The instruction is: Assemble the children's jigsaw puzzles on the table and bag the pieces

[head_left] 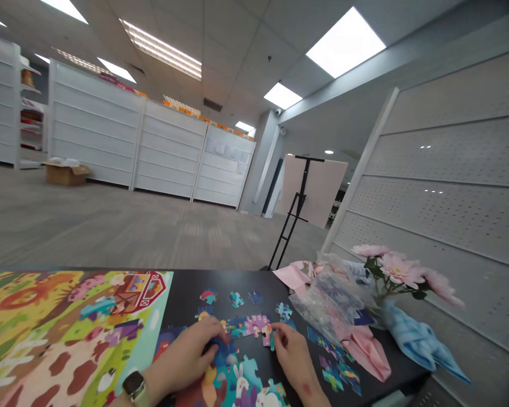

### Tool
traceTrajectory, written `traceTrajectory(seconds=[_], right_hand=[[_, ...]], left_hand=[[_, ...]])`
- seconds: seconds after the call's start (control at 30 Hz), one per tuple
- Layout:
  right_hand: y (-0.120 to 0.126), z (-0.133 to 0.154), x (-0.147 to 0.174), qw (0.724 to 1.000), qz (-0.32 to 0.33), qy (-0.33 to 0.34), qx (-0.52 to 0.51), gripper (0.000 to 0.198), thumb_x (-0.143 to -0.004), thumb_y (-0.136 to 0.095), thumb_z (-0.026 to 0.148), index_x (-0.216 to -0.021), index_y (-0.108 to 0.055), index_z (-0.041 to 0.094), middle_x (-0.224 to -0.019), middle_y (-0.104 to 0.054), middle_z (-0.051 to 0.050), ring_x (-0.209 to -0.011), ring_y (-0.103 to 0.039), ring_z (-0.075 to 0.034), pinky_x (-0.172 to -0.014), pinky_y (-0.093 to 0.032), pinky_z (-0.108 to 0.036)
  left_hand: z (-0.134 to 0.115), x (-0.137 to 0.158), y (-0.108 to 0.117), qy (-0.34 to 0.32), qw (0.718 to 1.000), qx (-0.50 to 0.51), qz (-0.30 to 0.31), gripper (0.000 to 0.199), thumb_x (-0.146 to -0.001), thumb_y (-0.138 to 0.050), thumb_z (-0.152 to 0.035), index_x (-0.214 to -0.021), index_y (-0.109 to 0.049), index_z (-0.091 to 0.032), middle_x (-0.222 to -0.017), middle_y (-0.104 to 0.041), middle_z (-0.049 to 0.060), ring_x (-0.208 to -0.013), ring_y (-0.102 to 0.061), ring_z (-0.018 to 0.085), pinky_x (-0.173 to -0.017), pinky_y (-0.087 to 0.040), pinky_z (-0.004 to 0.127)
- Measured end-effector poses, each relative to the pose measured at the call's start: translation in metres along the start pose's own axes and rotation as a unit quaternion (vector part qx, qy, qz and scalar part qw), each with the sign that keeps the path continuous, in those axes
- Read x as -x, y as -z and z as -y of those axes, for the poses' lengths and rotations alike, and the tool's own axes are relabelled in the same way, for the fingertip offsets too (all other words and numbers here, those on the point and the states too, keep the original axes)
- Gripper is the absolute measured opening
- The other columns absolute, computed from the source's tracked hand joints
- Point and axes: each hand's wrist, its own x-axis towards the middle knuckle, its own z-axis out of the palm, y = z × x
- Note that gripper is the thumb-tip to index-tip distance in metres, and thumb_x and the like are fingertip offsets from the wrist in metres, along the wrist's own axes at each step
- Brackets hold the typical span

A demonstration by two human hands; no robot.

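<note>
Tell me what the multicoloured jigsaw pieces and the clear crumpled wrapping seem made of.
Multicoloured jigsaw pieces: probably printed cardboard with a smooth finish, being flat with cleanly cut tabs, though foam is possible. Clear crumpled wrapping: likely glossy plastic film, see-through with bright creases.

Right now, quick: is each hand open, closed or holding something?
Left hand: partly curled over the puzzle; cannot tell if holding anything.
Right hand: partly closed at a puzzle piece; firm grip cannot be told.

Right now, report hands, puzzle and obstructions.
Right hand at a puzzle piece. Puzzle part-built, left hand covering some. Loose pieces beyond; crumpled plastic off right.
</note>
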Motion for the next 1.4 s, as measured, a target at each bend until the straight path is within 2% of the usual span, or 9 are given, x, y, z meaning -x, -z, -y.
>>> traceTrajectory(seconds=[0.1,0.27,0.5,0.63,0.73,0.83,1.03,1.2,1.4], right_hand=[[0.000,-0.006,0.001,1.000,-0.002,-0.012,-0.003,0.035,-0.092,-0.043,0.034,-0.103,-0.075,0.021,-0.080,-0.076,-0.007,-0.072,-0.070,-0.025,-0.071,-0.051,-0.034],[-0.001,-0.015,0.002,1.000,-0.009,0.018,-0.002,0.038,-0.095,-0.039,0.030,-0.105,-0.075,0.021,-0.098,-0.076,-0.009,-0.093,-0.072,-0.026,-0.084,-0.052,-0.035],[-0.002,-0.008,0.008,0.998,-0.011,0.015,0.054,0.040,-0.096,-0.038,0.027,-0.102,-0.077,0.024,-0.094,-0.069,-0.009,-0.091,-0.070,-0.024,-0.084,-0.052,-0.033],[0.001,-0.006,0.009,0.999,-0.017,0.016,0.047,0.040,-0.096,-0.037,0.027,-0.105,-0.076,0.023,-0.097,-0.068,-0.009,-0.092,-0.070,-0.023,-0.084,-0.053,-0.031],[0.004,-0.002,0.010,0.998,-0.033,0.017,0.041,0.035,-0.095,-0.041,0.029,-0.109,-0.073,0.022,-0.106,-0.068,-0.010,-0.099,-0.069,-0.023,-0.090,-0.053,-0.032],[0.006,0.004,0.013,0.998,-0.024,0.036,0.051,0.024,-0.090,-0.053,0.032,-0.102,-0.072,0.023,-0.111,-0.068,-0.009,-0.107,-0.067,-0.025,-0.094,-0.053,-0.033],[0.002,0.006,0.016,0.995,-0.027,0.068,0.061,0.018,-0.084,-0.061,0.027,-0.097,-0.073,0.025,-0.106,-0.070,-0.007,-0.101,-0.067,-0.025,-0.091,-0.054,-0.035],[-0.004,0.005,0.017,0.995,-0.049,0.048,0.071,0.018,-0.087,-0.057,0.027,-0.094,-0.073,0.023,-0.100,-0.069,-0.008,-0.097,-0.066,-0.025,-0.087,-0.053,-0.034],[-0.002,0.007,0.018,0.996,-0.030,0.033,0.079,0.020,-0.088,-0.054,0.027,-0.093,-0.073,0.022,-0.100,-0.067,-0.010,-0.099,-0.064,-0.026,-0.090,-0.051,-0.034]], left_hand=[[0.000,0.000,0.001,-0.003,1.000,-0.002,0.005,0.033,-0.082,-0.050,-0.006,-0.102,-0.064,-0.027,-0.108,-0.065,0.000,-0.105,-0.059,0.019,-0.095,-0.043,0.029],[0.001,0.001,0.000,-0.002,1.000,-0.003,0.005,0.034,-0.080,-0.050,-0.005,-0.102,-0.063,-0.027,-0.110,-0.065,0.000,-0.106,-0.059,0.019,-0.095,-0.043,0.029],[0.003,0.001,-0.002,-0.008,1.000,-0.006,0.002,0.035,-0.077,-0.050,-0.004,-0.101,-0.063,-0.027,-0.110,-0.064,-0.001,-0.106,-0.059,0.018,-0.095,-0.042,0.028],[0.002,0.002,-0.002,-0.007,1.000,-0.008,0.006,0.035,-0.078,-0.050,-0.005,-0.101,-0.063,-0.027,-0.110,-0.064,0.000,-0.107,-0.059,0.019,-0.095,-0.043,0.029],[0.002,0.003,-0.002,-0.004,1.000,-0.008,0.007,0.035,-0.079,-0.050,-0.005,-0.102,-0.063,-0.028,-0.111,-0.064,0.000,-0.107,-0.059,0.019,-0.095,-0.043,0.029],[0.002,0.002,-0.002,-0.004,1.000,-0.006,0.007,0.033,-0.079,-0.051,-0.006,-0.101,-0.063,-0.027,-0.110,-0.064,0.000,-0.106,-0.059,0.019,-0.094,-0.043,0.029],[0.001,0.001,-0.002,-0.001,1.000,-0.006,0.007,0.033,-0.080,-0.051,-0.005,-0.101,-0.063,-0.028,-0.110,-0.064,0.000,-0.106,-0.060,0.019,-0.094,-0.043,0.029],[0.001,0.002,-0.002,-0.006,1.000,0.002,0.011,0.034,-0.079,-0.050,-0.004,-0.101,-0.062,-0.028,-0.113,-0.065,-0.001,-0.108,-0.059,0.018,-0.096,-0.043,0.028],[0.004,0.002,-0.004,-0.010,1.000,-0.002,0.010,0.035,-0.078,-0.050,-0.003,-0.100,-0.062,-0.027,-0.113,-0.065,0.000,-0.108,-0.060,0.019,-0.096,-0.044,0.029]])
